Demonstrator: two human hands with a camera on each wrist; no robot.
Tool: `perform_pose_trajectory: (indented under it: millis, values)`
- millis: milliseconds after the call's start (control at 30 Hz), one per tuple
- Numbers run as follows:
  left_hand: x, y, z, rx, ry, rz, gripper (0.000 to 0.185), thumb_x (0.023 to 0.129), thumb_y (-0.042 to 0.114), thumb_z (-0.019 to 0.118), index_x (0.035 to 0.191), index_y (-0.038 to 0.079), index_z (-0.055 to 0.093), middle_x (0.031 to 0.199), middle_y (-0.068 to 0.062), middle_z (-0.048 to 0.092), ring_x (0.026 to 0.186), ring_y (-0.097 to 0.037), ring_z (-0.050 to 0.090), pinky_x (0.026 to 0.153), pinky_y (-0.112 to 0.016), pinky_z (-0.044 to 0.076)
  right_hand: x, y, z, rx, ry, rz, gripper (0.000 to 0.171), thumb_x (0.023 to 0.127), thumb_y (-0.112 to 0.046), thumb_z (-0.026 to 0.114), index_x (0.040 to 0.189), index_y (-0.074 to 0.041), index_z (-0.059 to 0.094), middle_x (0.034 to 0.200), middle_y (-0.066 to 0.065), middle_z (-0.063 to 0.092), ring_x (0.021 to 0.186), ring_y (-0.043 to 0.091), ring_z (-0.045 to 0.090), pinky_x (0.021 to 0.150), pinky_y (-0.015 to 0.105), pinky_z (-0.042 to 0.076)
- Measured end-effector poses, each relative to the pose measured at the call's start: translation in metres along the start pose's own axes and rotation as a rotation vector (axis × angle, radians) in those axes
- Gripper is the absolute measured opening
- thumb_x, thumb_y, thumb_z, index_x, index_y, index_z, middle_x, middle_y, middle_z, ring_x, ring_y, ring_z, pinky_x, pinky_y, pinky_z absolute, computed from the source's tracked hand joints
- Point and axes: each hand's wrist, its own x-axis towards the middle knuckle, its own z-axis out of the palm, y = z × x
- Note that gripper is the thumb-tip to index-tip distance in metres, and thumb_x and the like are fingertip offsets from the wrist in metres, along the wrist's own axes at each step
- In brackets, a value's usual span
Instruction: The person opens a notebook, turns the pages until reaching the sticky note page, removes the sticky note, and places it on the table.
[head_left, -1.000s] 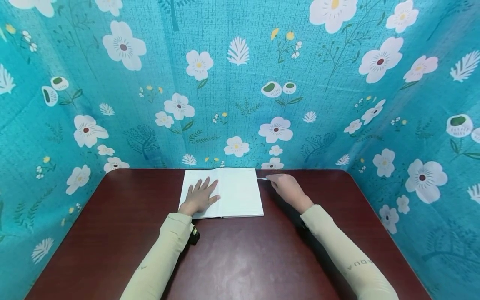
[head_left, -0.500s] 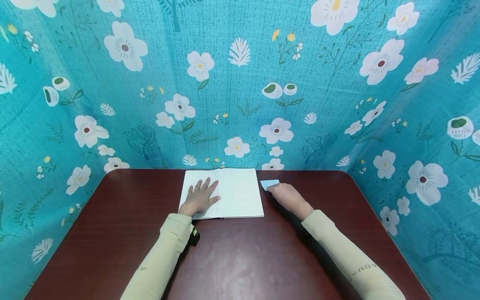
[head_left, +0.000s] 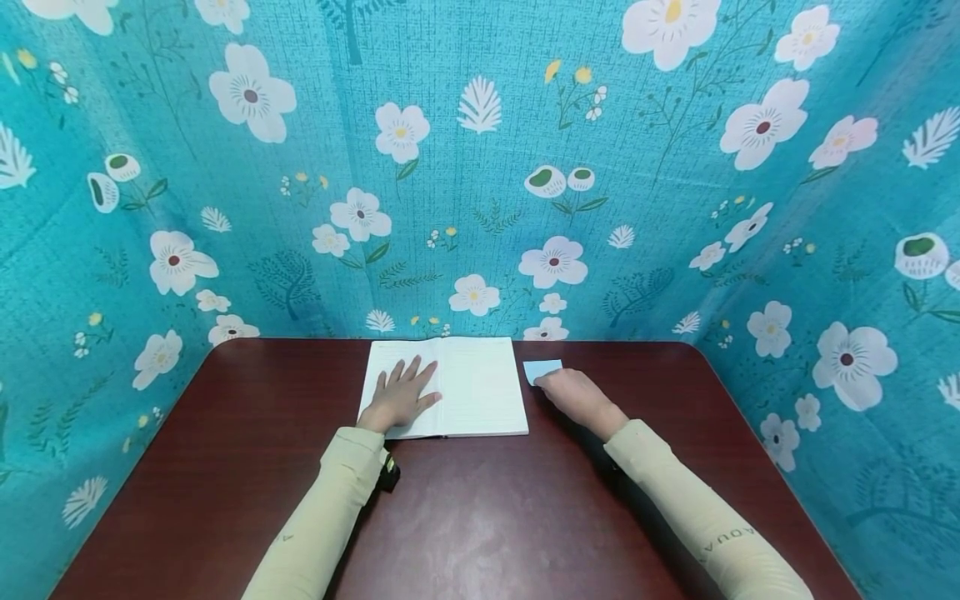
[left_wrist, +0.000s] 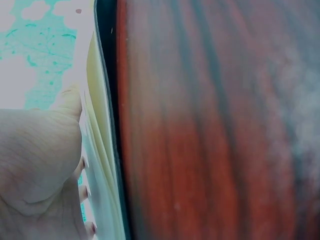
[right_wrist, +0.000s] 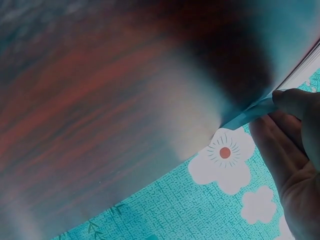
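An open notebook [head_left: 483,387] with white lined pages lies near the table's far edge. My left hand [head_left: 399,400] rests on its left page, fingers spread and straight. In the left wrist view that hand [left_wrist: 40,170] shows beside the page edges and dark cover of the notebook [left_wrist: 102,135]. Just right of the notebook, my right hand [head_left: 576,395] pinches a small light-blue slip of paper [head_left: 542,369], probably a sticky note. The right wrist view shows the slip [right_wrist: 250,114] between thumb and fingers of the right hand [right_wrist: 295,145]. Whether it touches the table, I cannot tell.
The dark red-brown table [head_left: 480,517] has a glossy top. Behind it and at both sides hangs a turquoise curtain [head_left: 480,225] with white flowers. A small black item [head_left: 388,473] shows at the left wrist.
My right hand has shifted slightly towards me. The blue slip, seen nearly edge-on before, has turned so that its face shows. The left hand has stayed still on the page.
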Motion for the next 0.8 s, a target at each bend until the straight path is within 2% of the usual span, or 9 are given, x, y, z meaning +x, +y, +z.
perform_pose_trajectory:
  millis: [300, 533, 800]
  values:
    - [0.0059, -0.0037, 0.0038, 0.007, -0.009, -0.010, 0.069, 0.106, 0.052, 0.043, 0.165, 0.022, 0.021, 0.171, -0.014, 0.007, 0.156, -0.045, 0.001, 0.120, -0.071, 0.001, -0.0016, 0.0021, 0.0019, 0.047, -0.015, 0.014, 0.017, 0.094, -0.002, 0.066, 0.095, -0.014, 0.078, 0.073, -0.002, 0.070, 0.067, 0.007, 0.063, 0.064, 0.025, 0.056]
    - [0.0020, 0.0004, 0.0005, 0.016, -0.012, -0.015, 0.069, 0.107, 0.048, 0.044, 0.165, 0.020, 0.020, 0.171, -0.016, 0.006, 0.156, -0.045, 0.001, 0.120, -0.069, 0.000, -0.0007, 0.0023, 0.0036, 0.087, -0.006, 0.024, 0.014, 0.092, -0.003, 0.069, 0.092, -0.015, 0.078, 0.075, -0.002, 0.071, 0.065, 0.007, 0.060, 0.064, 0.026, 0.056]
    - [0.0034, -0.0042, 0.0035, -0.001, -0.003, -0.011, 0.068, 0.107, 0.049, 0.043, 0.165, 0.021, 0.020, 0.171, -0.015, 0.007, 0.156, -0.044, 0.001, 0.120, -0.070, 0.000, 0.0000, 0.0038, 0.0024, 0.135, -0.017, 0.054, 0.017, 0.092, -0.006, 0.071, 0.081, -0.019, 0.070, 0.064, -0.009, 0.059, 0.060, 0.005, 0.048, 0.060, 0.024, 0.048]
